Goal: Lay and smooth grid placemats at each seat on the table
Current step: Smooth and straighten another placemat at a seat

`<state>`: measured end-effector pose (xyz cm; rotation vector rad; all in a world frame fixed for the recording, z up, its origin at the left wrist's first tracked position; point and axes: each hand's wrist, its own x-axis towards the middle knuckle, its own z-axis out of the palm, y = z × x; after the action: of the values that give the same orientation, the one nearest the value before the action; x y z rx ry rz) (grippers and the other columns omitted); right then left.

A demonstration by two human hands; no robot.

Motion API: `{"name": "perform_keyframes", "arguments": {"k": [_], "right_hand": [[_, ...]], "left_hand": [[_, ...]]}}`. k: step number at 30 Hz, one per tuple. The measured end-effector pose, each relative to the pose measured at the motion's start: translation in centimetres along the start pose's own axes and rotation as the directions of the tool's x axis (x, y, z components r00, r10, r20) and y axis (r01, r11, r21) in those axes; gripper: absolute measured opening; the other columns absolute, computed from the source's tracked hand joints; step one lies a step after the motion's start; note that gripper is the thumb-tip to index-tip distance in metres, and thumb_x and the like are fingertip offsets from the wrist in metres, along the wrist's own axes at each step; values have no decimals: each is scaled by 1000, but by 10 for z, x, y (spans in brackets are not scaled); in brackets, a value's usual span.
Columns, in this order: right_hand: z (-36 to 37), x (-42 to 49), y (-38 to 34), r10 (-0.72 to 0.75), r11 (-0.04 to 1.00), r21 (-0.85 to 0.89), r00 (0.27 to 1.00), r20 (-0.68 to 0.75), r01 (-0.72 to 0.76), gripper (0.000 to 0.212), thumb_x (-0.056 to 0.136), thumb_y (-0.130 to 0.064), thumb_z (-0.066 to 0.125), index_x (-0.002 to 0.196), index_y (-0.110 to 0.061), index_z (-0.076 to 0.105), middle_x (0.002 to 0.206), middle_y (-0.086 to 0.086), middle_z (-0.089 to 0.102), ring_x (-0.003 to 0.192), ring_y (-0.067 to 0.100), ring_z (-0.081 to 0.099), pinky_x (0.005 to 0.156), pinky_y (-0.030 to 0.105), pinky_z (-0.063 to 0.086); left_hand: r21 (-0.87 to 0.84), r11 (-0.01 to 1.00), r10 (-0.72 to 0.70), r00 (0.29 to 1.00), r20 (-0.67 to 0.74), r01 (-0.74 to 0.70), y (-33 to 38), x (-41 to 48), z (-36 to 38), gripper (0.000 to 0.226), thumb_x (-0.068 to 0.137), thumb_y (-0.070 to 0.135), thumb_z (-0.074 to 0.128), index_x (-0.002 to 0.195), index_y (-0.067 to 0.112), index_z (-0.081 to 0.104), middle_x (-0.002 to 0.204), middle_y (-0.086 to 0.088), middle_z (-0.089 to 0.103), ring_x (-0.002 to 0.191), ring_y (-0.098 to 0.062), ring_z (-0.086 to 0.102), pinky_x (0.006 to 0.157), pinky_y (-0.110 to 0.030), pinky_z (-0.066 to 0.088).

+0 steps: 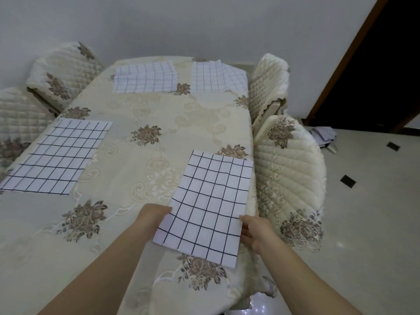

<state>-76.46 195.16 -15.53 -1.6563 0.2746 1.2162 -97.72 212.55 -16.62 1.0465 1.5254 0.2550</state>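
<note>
Floral tablecloth (136, 103), quilted chair (293, 178) (beside placemat (211, 208))

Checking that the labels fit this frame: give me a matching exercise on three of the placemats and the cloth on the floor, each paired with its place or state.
Things:
1. near-right placemat
2. left placemat
3. far-right placemat
4. cloth on the floor

Places or states:
A. lies flat, no hand on it
B. beside the dark doorway
C. held at its near end by the left hand and the right hand
D. rumpled, at the far right corner of the table

Pairs: 1-C, 2-A, 3-D, 4-B.
</note>
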Motion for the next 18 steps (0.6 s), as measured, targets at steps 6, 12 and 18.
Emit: {"name": "perform_keyframes", "arguments": {"k": [6, 12, 18], "right_hand": [[-4, 1, 9, -61, 986, -156, 997, -48, 53, 6, 84, 3, 64, 79, 2, 62, 87, 26, 69, 79, 38, 69, 73, 52, 59], [-1, 7, -8, -148, 971, -201, 984, -96, 127, 15, 84, 2, 64, 70, -3, 63, 82, 24, 67, 74, 36, 65, 70, 51, 59], [3, 27, -30, -257, 928, -318, 953, -162, 196, 14, 80, -9, 66, 66, -12, 65, 78, 12, 69, 69, 26, 62, 70, 39, 56]], "left_hand": [[149, 978, 142, 989, 37, -146, 20, 6, 7, 9, 80, 7, 70, 77, 5, 61, 70, -14, 54, 64, -21, 52, 57, -28, 38], [179, 967, 180, 983, 27, -182, 30, 16, 16, 9, 79, 3, 68, 73, 2, 62, 69, -14, 50, 59, -20, 47, 53, -26, 35], [62, 987, 148, 989, 3, -148, 32, 23, 27, 12, 81, 3, 70, 72, -2, 64, 75, -18, 59, 67, -27, 56, 63, -35, 45]]}}
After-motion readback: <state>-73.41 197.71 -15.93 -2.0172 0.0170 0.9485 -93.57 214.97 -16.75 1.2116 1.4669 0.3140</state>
